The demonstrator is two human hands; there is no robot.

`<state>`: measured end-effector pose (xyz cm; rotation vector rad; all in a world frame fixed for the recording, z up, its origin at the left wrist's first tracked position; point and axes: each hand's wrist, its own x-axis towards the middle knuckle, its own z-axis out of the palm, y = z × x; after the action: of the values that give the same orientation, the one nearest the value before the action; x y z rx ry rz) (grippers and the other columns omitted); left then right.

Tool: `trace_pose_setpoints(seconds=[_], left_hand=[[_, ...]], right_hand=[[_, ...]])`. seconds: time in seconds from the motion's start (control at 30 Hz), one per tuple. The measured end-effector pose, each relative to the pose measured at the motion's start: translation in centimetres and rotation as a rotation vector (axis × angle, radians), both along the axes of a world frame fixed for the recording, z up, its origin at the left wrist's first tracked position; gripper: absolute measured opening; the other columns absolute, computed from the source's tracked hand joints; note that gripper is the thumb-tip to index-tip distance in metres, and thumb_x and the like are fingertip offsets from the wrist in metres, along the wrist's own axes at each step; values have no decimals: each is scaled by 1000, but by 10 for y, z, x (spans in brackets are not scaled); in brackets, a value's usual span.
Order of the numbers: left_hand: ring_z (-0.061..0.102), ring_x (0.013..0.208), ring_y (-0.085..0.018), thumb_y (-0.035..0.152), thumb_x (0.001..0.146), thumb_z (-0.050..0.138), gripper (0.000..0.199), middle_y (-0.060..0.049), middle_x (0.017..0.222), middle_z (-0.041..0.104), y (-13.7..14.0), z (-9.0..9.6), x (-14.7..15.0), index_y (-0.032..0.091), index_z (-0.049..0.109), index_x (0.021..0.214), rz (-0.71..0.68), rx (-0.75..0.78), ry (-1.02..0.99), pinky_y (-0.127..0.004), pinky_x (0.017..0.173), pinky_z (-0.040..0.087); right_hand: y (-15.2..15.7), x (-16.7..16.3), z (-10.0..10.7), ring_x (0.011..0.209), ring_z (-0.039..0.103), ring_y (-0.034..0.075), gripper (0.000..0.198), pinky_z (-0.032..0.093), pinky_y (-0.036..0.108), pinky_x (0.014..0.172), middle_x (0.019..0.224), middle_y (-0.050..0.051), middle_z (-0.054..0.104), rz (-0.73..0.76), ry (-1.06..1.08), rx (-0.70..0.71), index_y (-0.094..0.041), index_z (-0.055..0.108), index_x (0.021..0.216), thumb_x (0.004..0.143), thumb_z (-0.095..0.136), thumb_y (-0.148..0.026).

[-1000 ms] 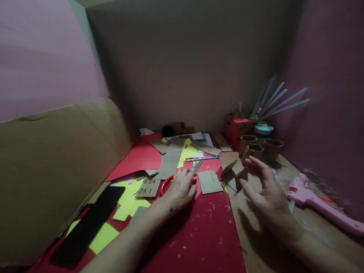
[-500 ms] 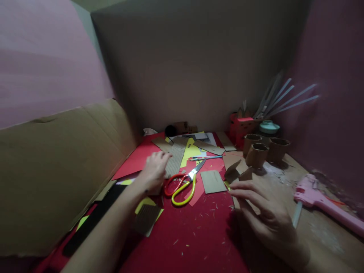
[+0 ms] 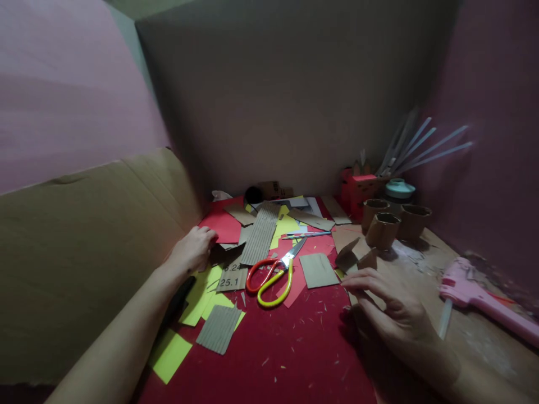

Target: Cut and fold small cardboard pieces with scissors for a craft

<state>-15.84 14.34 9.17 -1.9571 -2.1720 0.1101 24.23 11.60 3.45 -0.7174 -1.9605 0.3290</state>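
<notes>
A grey wall (image 3: 295, 101) rises beyond the left grip (image 3: 196, 249) and the right grip (image 3: 391, 311); a cardboard panel (image 3: 84, 269), pinkish above, stands to the left of the left grip, and a mauve wall (image 3: 497, 168) stands to the right of the right grip; the table (image 3: 261, 365) shows a deep red surface between the grips, flecked with scraps, with a brown board (image 3: 475, 348) beneath the right grip; a red paper sheet (image 3: 227, 224) lies against the left grip, whose fingers are bent and narrow, though I cannot tell whether they pinch it; beyond the right grip stands a red box (image 3: 357, 193) with pointed brown pieces showing at its top, and pale sticks (image 3: 442, 150) fan out beside it; nearer are three open brown tubes (image 3: 382, 233), upright, their insides dark; scissors (image 3: 286, 261) lie between the grips, blades pointing away; a folded cardboard piece (image 3: 348, 255) sits just beyond the right grip's fingertips, which are narrow and loosely bent; whether they hold anything I cannot tell.
</notes>
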Motion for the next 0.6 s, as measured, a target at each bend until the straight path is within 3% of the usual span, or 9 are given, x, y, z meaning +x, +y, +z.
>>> trace_pose_setpoints(seconds=[0.13, 0.27, 0.37, 0.5, 0.6], left_hand=[[62, 97, -24, 18, 81, 44, 33, -6, 105, 70, 1, 11, -10, 23, 71, 100, 71, 60, -59, -28, 78, 45], [63, 99, -30, 27, 85, 39, 37, -10, 111, 70, -1, 15, -11, 21, 69, 107, 199, 114, -87, -34, 79, 46], [65, 95, -35, 34, 82, 48, 33, -13, 104, 72, -1, 14, -8, 21, 71, 101, 259, 66, -122, -37, 73, 47], [66, 90, -28, 40, 75, 66, 40, -9, 93, 73, 6, 9, 13, 19, 68, 108, 182, -21, -221, -32, 72, 49], [66, 87, -20, 41, 86, 59, 38, -5, 95, 70, 21, 0, 43, 18, 61, 116, 98, -43, -299, -31, 77, 51]], right_hand=[[1, 0, -2, 83, 68, 15, 19, 55, 22, 68, 88, 4, 69, -12, -2, -22, -22, 65, 90, 86, 50, -11], [1, 0, -4, 84, 68, 17, 19, 56, 23, 67, 88, 4, 70, -13, 1, -37, -23, 65, 91, 86, 51, -13], [0, 0, -4, 84, 68, 17, 18, 56, 25, 68, 86, 3, 69, -12, 13, -44, -23, 65, 90, 86, 51, -13], [0, -1, -5, 82, 67, 16, 19, 55, 24, 68, 83, 3, 67, 11, 12, -58, -22, 64, 90, 86, 50, -11], [-1, 0, -6, 79, 66, 15, 19, 54, 25, 69, 82, 3, 66, 41, 17, -96, -22, 64, 90, 86, 49, -10]])
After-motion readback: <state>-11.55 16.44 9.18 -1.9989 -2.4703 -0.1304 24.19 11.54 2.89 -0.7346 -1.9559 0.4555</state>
